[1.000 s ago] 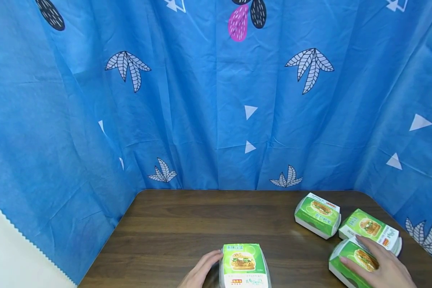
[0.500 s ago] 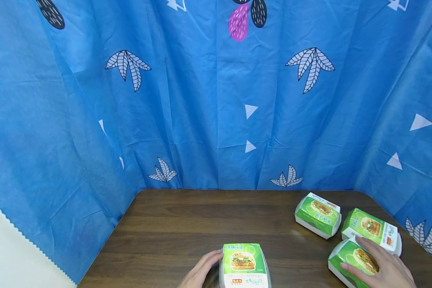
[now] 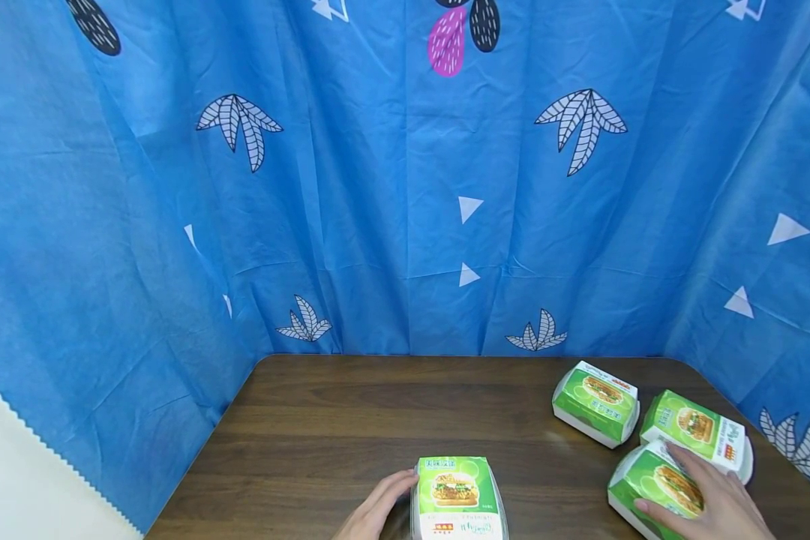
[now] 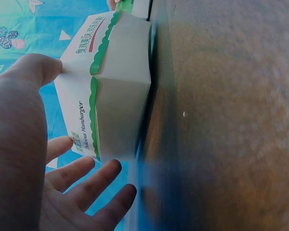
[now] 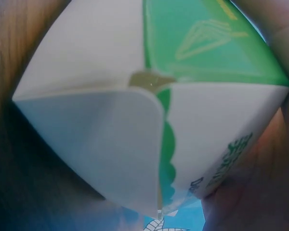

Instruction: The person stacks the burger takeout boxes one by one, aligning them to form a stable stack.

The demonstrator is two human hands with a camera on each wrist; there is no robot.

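In the head view my left hand (image 3: 373,510) is at the left side of a green and white hamburger box (image 3: 455,491), which lies flat on the table. The left wrist view has the thumb and index finger touching this box (image 4: 123,62), with the other fingers spread apart from it. On the right, my right hand (image 3: 715,499) grips a second hamburger box (image 3: 644,480) across its top, between thumb and fingers. Its corner flaps fill the right wrist view, where this held box (image 5: 106,139) appears close and slightly blurred.
Two more hamburger boxes, one farther back (image 3: 597,405) and one near the right edge (image 3: 695,427), rest beyond my right hand. The brown wooden table (image 3: 378,405) ends against a blue patterned curtain (image 3: 351,187). White cloth (image 3: 34,480) shows at lower left.
My right hand and its hamburger box have shifted slightly left. Early on, the box at the right edge moved a little and turned. My left hand stays still.
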